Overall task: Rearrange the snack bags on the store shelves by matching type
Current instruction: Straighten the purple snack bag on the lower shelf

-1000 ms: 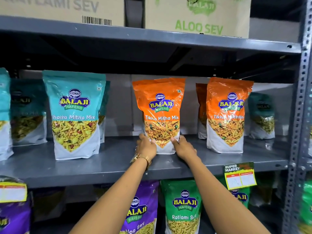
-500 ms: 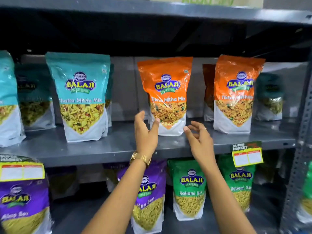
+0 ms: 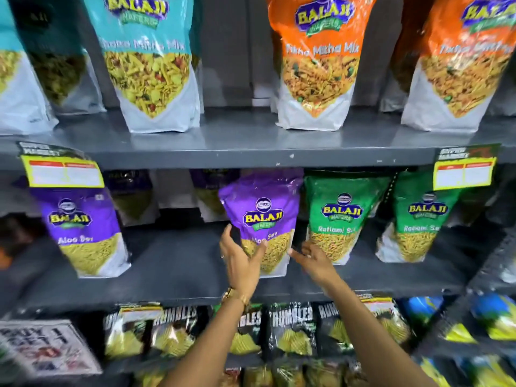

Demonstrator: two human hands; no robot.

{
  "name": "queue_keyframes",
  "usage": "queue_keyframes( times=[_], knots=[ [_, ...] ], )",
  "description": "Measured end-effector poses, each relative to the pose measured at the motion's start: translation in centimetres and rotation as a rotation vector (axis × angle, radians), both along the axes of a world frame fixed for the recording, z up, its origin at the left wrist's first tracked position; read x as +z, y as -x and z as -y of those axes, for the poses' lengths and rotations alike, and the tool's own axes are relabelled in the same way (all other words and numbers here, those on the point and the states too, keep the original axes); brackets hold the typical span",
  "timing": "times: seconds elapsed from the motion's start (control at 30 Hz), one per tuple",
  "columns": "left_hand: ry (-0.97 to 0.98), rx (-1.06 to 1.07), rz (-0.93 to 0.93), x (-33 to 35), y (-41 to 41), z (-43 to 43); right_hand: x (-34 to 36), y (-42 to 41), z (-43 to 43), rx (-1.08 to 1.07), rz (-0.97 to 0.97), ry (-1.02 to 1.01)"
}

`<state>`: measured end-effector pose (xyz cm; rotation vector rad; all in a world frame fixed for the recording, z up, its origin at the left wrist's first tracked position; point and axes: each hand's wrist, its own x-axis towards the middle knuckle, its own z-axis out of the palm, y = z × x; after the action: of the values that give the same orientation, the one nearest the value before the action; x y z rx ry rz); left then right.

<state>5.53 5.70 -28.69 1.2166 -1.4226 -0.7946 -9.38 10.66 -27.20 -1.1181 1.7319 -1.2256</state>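
A person faces grey metal store shelves, both bare arms reaching up from the bottom of the view toward the middle shelf (image 3: 173, 275). The task's thing at this moment appears to be a purple Aloo Sev bag (image 3: 264, 216), standing upright just right of centre, its long axis running from six to twelve o'clock.

The left hand (image 3: 241, 263) has its fingers spread and unclenched, the thumb lying across the bag's lower front and the palm cupped toward its left edge; whether it truly touches is hard to tell through the motion blur. The right hand (image 3: 314, 261) is also spread and holding nothing, fingertips pointing toward ten o'clock at the bag's lower right corner, just beside it.

So the bag lies between the two hands, at about one o'clock from the left hand and eleven o'clock from the right. The left hand looks nearer.

At three o'clock from the purple bag, just beside it, stands a green Ratlami Sev bag (image 3: 339, 216). A second purple bag (image 3: 83, 233) stands well apart at nine o'clock. Judging from this, the bag is about to be gripped by its sides, perhaps to join its match.
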Motion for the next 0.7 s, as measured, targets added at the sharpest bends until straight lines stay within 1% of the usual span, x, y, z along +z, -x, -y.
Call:
queue_keyframes(
  times=[0.07,0.13,0.17,0.2,0.27,0.37,0.43,0.6,0.7],
  knots=[
    [-0.209,-0.033,0.107,-1.5,-0.8,1.6,-1.4,-0.2,1.8,0.041,-0.096,-0.078],
    [-0.327,-0.052,0.22,-3.3,-1.4,3.0,-3.4,-0.3,3.8,0.092,-0.228,-0.189],
    [-0.353,-0.083,0.242,-4.0,-1.7,3.6,-5.3,0.2,5.4,0.102,-0.271,-0.204],
    [-0.356,-0.118,0.235,-4.4,-1.9,4.0,-5.8,0.2,6.1,0.102,-0.294,-0.192],
    [-0.347,-0.155,0.167,-5.1,-2.1,4.4,-7.1,0.2,7.2,0.092,-0.258,-0.182],
    [-0.327,-0.158,0.02,-5.1,-2.8,4.5,-5.7,-1.9,7.0,0.039,-0.195,-0.111],
    [-0.303,-0.156,-0.038,-5.5,-4.0,5.0,-5.4,-3.5,7.3,0.05,-0.163,-0.084],
    [-0.293,-0.181,-0.093,-6.1,-8.7,7.1,-5.6,-7.8,8.9,0.092,-0.18,-0.046],
    [-0.311,-0.213,-0.104,-6.8,-11.4,9.1,-6.1,-10.6,9.9,0.052,-0.156,-0.033]
  ],
)
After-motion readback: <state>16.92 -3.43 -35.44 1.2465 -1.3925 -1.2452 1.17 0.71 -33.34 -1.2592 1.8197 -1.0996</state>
